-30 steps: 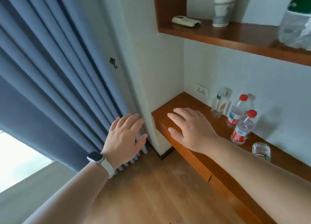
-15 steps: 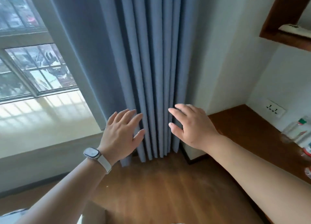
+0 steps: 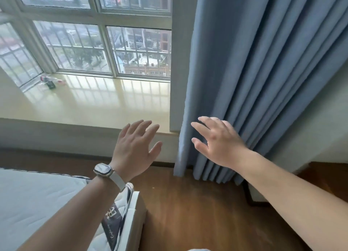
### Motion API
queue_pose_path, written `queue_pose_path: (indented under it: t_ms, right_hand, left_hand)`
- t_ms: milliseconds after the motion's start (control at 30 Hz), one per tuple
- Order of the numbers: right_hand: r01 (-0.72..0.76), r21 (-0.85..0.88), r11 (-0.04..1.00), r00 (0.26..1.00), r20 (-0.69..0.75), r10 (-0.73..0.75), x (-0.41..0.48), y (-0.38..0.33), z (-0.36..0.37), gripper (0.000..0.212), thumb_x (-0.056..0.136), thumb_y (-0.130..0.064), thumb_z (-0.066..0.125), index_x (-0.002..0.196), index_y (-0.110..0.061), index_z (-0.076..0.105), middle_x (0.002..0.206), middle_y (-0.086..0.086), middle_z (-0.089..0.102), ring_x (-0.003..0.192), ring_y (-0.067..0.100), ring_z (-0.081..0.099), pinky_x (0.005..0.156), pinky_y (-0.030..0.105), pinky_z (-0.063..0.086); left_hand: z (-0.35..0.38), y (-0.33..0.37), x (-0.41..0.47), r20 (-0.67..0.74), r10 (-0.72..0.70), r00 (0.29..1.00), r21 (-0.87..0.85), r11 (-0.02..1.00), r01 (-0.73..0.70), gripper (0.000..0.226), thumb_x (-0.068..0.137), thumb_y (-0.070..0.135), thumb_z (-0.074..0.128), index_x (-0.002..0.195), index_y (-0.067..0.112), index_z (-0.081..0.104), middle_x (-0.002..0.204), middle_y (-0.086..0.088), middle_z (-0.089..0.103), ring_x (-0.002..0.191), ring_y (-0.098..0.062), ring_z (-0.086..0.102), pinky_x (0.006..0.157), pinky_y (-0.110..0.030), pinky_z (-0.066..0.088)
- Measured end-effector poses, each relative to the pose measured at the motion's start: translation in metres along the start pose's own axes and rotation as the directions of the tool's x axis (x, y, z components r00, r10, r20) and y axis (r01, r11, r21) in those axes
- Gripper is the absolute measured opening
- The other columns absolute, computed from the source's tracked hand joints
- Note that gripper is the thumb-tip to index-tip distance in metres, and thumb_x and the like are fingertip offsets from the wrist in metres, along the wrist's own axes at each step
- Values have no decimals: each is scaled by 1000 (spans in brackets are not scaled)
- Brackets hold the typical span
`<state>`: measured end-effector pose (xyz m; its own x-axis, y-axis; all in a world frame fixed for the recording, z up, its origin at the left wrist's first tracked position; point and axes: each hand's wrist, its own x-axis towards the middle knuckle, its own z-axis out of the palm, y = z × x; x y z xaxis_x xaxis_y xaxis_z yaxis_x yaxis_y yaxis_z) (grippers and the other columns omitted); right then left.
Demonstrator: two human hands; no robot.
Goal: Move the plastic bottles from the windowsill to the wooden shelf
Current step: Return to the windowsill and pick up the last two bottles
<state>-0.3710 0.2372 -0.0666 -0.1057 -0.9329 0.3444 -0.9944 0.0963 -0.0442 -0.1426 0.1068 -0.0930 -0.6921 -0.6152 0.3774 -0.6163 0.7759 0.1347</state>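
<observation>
A few clear plastic bottles (image 3: 49,80) with red caps lie on the far left of the pale windowsill (image 3: 105,102), near the window corner. My left hand (image 3: 134,149), with a watch on its wrist, is open and empty in front of the sill's near edge. My right hand (image 3: 216,141) is open and empty too, held in front of the blue curtain. Both hands are well short of the bottles. Only a dark corner of the wooden shelf (image 3: 323,175) shows at the right edge.
A blue curtain (image 3: 254,81) hangs to the floor right of the window. A white mattress (image 3: 33,203) fills the lower left, its corner next to my left forearm. Brown wooden floor (image 3: 188,213) lies between the bed and the wall.
My view has swung left from the wooden shelf and its bottles to the window and sill. Both hands stayed open and empty in front of me.
</observation>
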Motion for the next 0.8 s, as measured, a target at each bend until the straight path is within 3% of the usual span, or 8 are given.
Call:
queue_pose_path:
  t_ms: [167, 400, 800]
  right_hand:
    - [117, 23, 993, 992, 48, -118, 45, -33, 9, 44, 90, -38, 61, 126, -12, 61, 129, 14, 58, 113, 35, 55, 91, 51, 42]
    - [257, 63, 964, 959, 110, -263, 101, -52, 39, 53, 96, -47, 44, 142, -21, 45, 148, 7, 41, 132, 28, 38, 103, 43, 26]
    - [340, 160, 927, 922, 136, -362, 230, 22, 81, 55, 96, -48, 43, 143, -20, 43, 148, 9, 40, 135, 29, 36, 107, 44, 24]
  left_hand:
    - [-8, -39, -20, -27, -127, 992, 34, 991, 128, 53, 91, 51, 45, 132, 21, 61, 138, -6, 59, 131, -30, 49, 112, -49, 31]
    - [-7, -74, -21, -65, -259, 964, 81, 961, 264, 53, 90, 50, 45, 132, 20, 61, 137, -5, 60, 131, -27, 48, 112, -49, 28]
    - [18, -93, 104, -81, -308, 948, 182, 930, 318, 50, 91, 47, 48, 131, 19, 61, 134, -5, 61, 128, -28, 50, 110, -49, 30]
